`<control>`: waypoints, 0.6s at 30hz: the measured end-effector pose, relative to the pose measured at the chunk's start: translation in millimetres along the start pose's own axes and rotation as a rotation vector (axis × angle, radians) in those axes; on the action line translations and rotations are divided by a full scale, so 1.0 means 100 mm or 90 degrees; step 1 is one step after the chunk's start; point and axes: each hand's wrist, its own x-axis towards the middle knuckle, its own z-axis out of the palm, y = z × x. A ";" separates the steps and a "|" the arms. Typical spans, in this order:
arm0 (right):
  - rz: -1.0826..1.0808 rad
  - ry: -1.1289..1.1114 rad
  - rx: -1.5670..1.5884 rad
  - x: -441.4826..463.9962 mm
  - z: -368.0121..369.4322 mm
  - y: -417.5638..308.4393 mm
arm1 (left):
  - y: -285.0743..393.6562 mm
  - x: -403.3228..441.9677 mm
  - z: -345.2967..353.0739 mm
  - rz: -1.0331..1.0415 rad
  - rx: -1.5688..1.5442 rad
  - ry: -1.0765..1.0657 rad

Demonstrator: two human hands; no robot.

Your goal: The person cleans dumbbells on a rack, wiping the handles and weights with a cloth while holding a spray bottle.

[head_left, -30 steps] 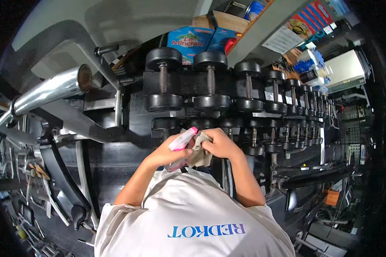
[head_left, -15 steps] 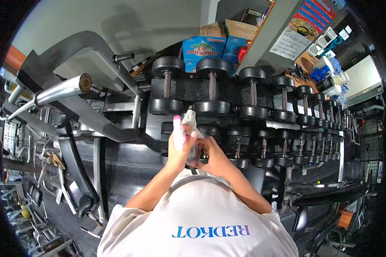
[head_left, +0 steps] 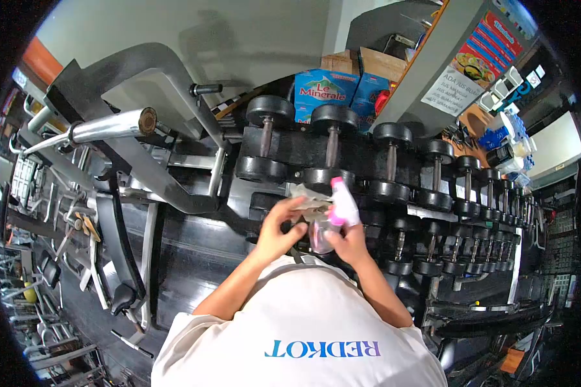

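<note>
In front of my chest, my right hand [head_left: 348, 244] is closed around the neck of a clear spray bottle [head_left: 321, 237] with a white and pink trigger head [head_left: 344, 204]. The bottle stands tilted, its head up and to the right. My left hand [head_left: 281, 231] pinches a crumpled pale grey-green cloth [head_left: 312, 202] just left of the bottle. Beyond both hands is a black rack carrying two rows of black dumbbells [head_left: 332, 145]; the nearest large dumbbell [head_left: 265, 140] is up and to the left. My hands and the cloth cover part of the lower row.
To the left stand a grey weight machine frame [head_left: 174, 77] with a chrome bar end [head_left: 126, 124] and a black padded bench [head_left: 118, 242]. Blue water cartons [head_left: 326, 90] sit behind the rack. A pillar with a poster [head_left: 481, 55] rises at the right.
The spray bottle has passed from my left hand to my right and moved right. My left hand keeps the cloth. The hands have drawn apart, and the view has shifted slightly.
</note>
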 end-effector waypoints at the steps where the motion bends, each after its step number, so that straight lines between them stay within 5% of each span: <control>1: 0.072 0.029 0.135 0.03 -0.04 -0.09 | 0.07 0.00 -0.06 -0.067 -0.064 0.047; 5: 0.112 0.036 0.077 0.10 -0.34 0.04 | 0.26 0.35 -0.60 0.159 0.282 0.112; 7: 0.085 0.029 0.048 0.16 -0.36 0.06 | 0.22 0.64 -0.90 0.223 0.287 0.124; 10: 0.073 0.067 0.069 0.16 -0.27 0.03 | 0.16 0.99 -1.04 0.180 0.379 0.177; 13: 0.095 0.035 0.041 0.07 -0.14 0.13 | -0.41 0.99 -0.98 0.158 0.694 0.149; 15: 0.132 0.023 0.032 -0.01 -0.03 0.10 | -0.55 1.11 -1.01 0.219 0.669 0.194; 18: 0.152 0.006 -0.001 -0.13 0.04 0.11 | -0.75 1.29 -1.15 0.113 0.534 0.169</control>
